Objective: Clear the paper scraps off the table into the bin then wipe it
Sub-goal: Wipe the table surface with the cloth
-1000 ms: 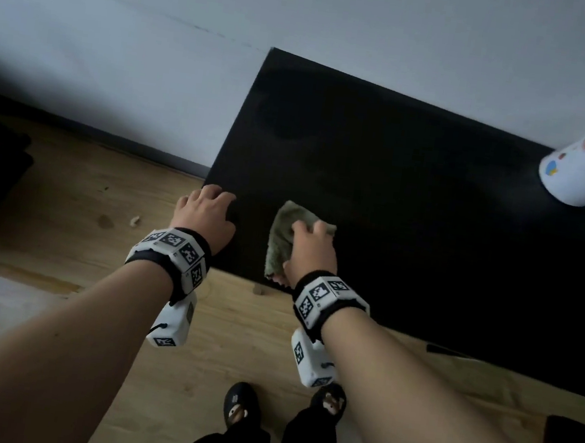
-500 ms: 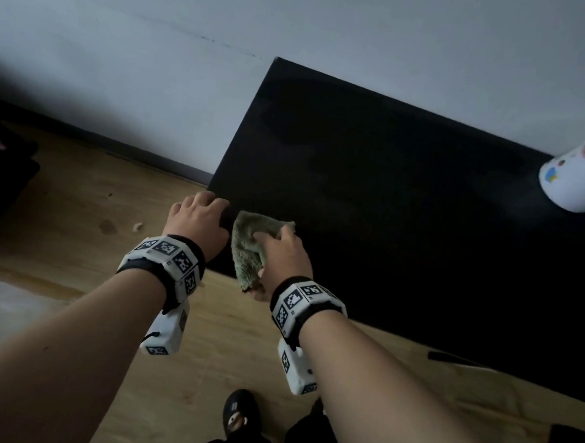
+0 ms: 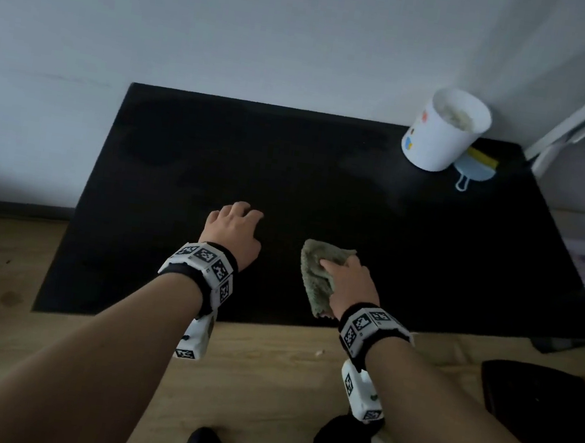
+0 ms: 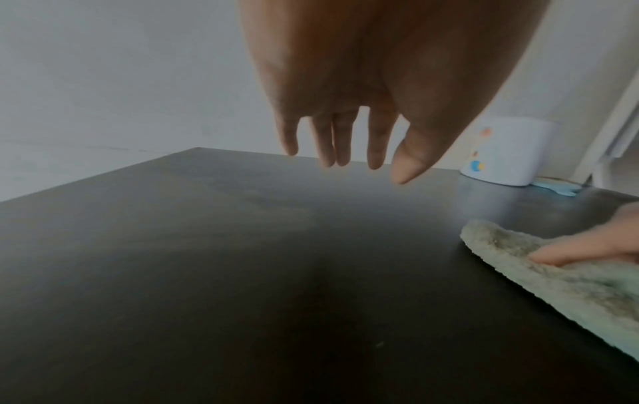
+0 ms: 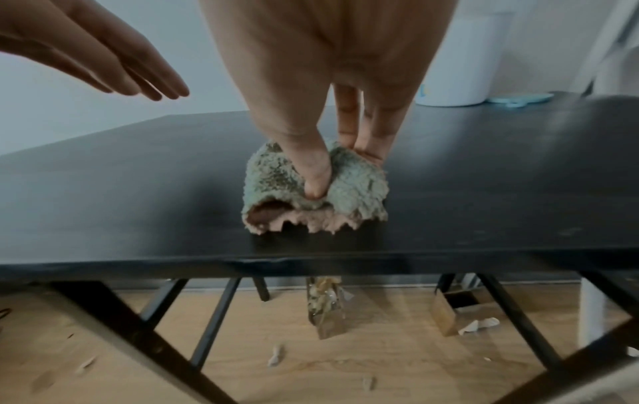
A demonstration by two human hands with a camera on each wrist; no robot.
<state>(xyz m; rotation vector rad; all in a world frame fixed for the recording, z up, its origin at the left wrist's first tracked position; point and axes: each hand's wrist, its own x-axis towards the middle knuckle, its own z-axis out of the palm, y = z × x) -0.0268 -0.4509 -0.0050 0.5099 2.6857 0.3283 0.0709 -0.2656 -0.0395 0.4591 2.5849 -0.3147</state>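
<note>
Both hands are working near the bin (image 3: 444,133): right hand (image 3: 351,285) is pinching the soft, light cloth (image 3: 315,276) mid-fold; left hand (image 3: 233,232) is hovering, fingers relaxed.

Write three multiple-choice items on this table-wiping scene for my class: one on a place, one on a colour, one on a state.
1. Where on the table does the white bin stand?
A. far right corner
B. near left corner
C. centre

2. What colour is the cloth?
A. red
B. grey-green
C. bright yellow

3. What is the left hand doing?
A. gripping the cloth
B. lifting the bin
C. holding nothing, fingers straight

Key: 1 A, the bin stands by the wall at right. 2 B, the right hand pinches a grey-green cloth. 3 C, the wrist view shows bare straight fingers.
</note>
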